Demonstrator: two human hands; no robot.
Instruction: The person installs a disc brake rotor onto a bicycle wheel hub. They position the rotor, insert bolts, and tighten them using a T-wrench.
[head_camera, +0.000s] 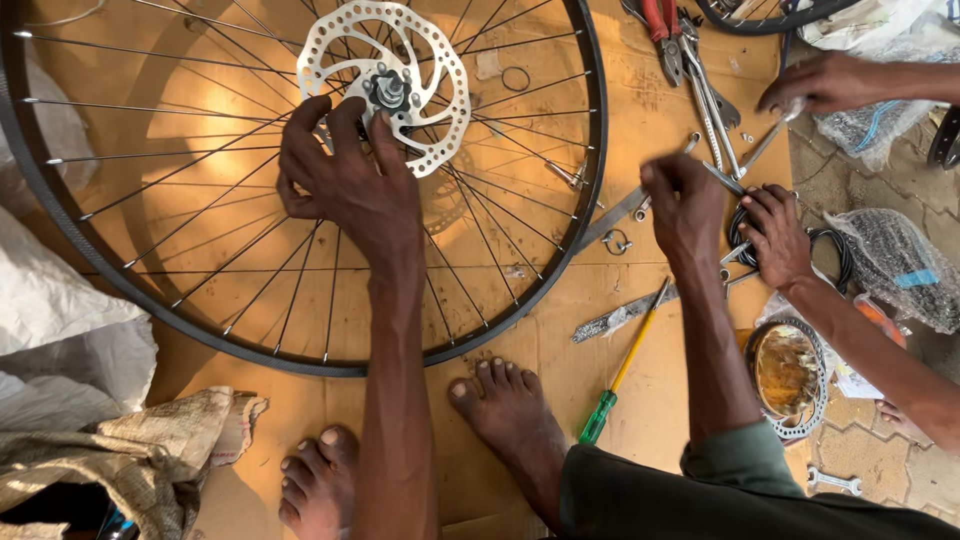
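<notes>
Feet (505, 410), then hands (350, 180) on wheel hub (388, 90).

Bare arms and feet; dark green garment (740, 480) at the lap.

Wheel (300, 200) lies on cardboard (560, 360), screwdriver (620, 375) and pliers (662, 35) to its right

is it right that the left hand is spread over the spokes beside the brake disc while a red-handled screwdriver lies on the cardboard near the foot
Not quite. The head view shows the screwdriver has a green handle and a yellow shaft, not a red handle. The rest holds: the left hand is spread over the spokes beside the brake disc, and the screwdriver lies on the cardboard near the foot.
</notes>
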